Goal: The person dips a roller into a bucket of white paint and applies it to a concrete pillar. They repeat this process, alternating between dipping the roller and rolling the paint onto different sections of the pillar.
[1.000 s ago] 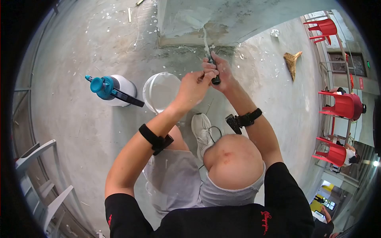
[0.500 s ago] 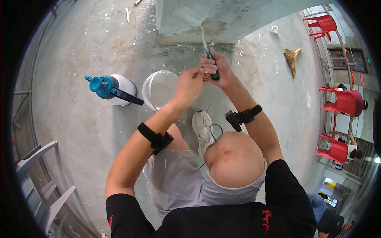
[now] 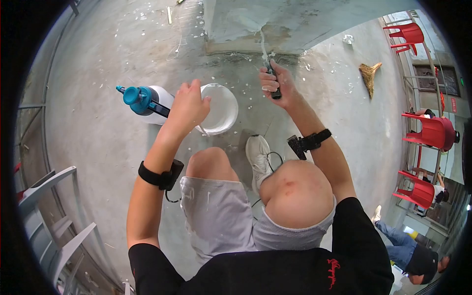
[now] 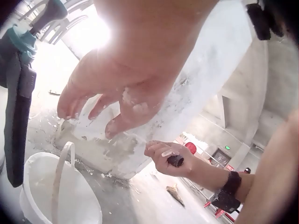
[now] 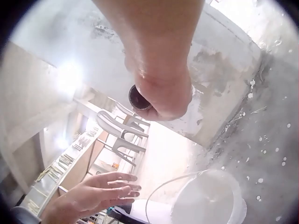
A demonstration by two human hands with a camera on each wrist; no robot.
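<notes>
My right hand grips the black handle of a tool near the foot of a grey plastered block. A narrow pale strip runs from the handle toward a patchy spot on that block. In the right wrist view only the round dark handle end shows; the hand hides the rest. My left hand is over the near-left rim of a white bucket, between it and a white sprayer with a teal top. Its fingers are loosely spread, hold nothing, and carry white smears.
A straw broom head lies on the floor at right. Red chairs and a person are along the right side, grey chairs at lower left. White specks dot the concrete floor around the block.
My left hand has left the right hand's side and moved left and down to the bucket. The right hand keeps its grip on the tool. A person has come into view at lower right.
</notes>
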